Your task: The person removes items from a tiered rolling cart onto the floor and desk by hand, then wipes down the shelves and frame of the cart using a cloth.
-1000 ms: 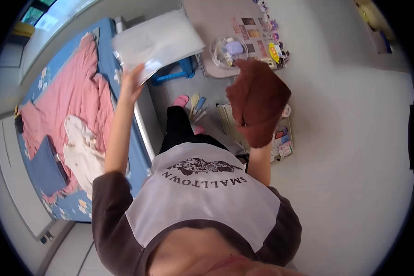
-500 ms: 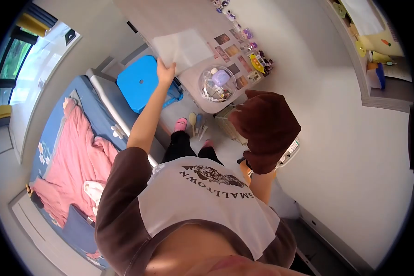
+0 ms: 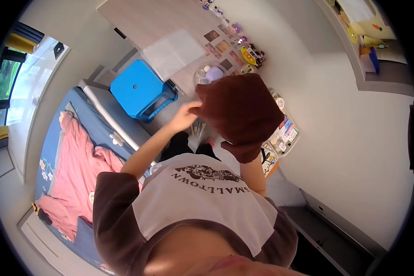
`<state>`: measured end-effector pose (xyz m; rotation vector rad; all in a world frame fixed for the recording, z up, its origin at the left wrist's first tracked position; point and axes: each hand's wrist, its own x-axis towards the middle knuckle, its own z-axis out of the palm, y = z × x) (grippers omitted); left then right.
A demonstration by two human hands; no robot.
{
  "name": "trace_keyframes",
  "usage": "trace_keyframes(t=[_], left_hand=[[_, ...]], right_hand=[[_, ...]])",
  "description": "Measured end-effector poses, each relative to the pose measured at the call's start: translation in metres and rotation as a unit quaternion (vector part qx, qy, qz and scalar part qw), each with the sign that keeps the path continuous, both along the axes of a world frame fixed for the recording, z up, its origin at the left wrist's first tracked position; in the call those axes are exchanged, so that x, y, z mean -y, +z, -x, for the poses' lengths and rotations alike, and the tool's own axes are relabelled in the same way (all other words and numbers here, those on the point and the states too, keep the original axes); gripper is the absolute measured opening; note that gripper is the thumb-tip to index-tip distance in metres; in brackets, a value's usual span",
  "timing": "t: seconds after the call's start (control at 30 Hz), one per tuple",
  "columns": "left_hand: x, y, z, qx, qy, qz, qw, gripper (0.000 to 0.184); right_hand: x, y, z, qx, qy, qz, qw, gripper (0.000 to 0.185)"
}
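A dark brown cloth (image 3: 241,110) hangs over my right hand and covers it fully, so its fingers are hidden. The thumb and fingers of my left hand (image 3: 186,116) pinch the cloth's left edge. Beyond the cloth, a clear plastic sheet or sleeve (image 3: 174,54) lies flat on the pale desk (image 3: 124,23). A round clear container (image 3: 200,76) with a lilac item (image 3: 214,73) in it stands on the desk, partly behind the cloth.
A blue stool (image 3: 135,87) stands between the desk and the bed. Pink bedding (image 3: 76,165) covers part of the blue bed (image 3: 48,152). Small figurines (image 3: 237,27) line the desk's right edge. A cart (image 3: 287,133) holds several items; a wall shelf (image 3: 386,87) is at upper right.
My left hand has let go of the clear sheet, which now lies on the desk, and has moved right and down to grip the brown cloth. The cloth has shifted left and spread wider.
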<state>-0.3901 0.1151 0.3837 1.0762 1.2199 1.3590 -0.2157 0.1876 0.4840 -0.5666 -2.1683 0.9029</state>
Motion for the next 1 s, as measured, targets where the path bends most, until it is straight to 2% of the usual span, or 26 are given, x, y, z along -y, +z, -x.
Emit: trace_keyframes(t=[0.07, 0.17, 0.3, 0.4, 0.67, 1.0], left_hand=[[0.004, 0.011, -0.016, 0.027, 0.008, 0.002, 1.0, 0.02], [0.003, 0.023, -0.028, 0.155, 0.051, -0.017, 0.986, 0.022], [0.021, 0.04, -0.016, 0.364, 0.067, -0.022, 0.929, 0.026], [0.033, 0.044, -0.006, 0.448, 0.066, -0.021, 0.891, 0.029], [0.062, 0.044, -0.001, 0.475, 0.08, -0.012, 0.877, 0.039], [0.083, 0.044, 0.001, 0.45, 0.09, -0.017, 0.888, 0.053]], right_hand=[[0.004, -0.001, 0.007, 0.008, 0.017, 0.014, 1.0, 0.023], [0.005, -0.002, 0.014, 0.013, 0.032, 0.03, 0.999, 0.025], [-0.001, -0.003, 0.016, 0.011, 0.044, 0.064, 0.997, 0.027], [-0.009, -0.004, 0.013, -0.002, 0.038, 0.104, 0.994, 0.029], [-0.026, -0.009, 0.001, -0.053, -0.002, 0.204, 0.978, 0.035], [0.001, -0.033, 0.005, -0.078, -0.013, 0.283, 0.956, 0.043]])
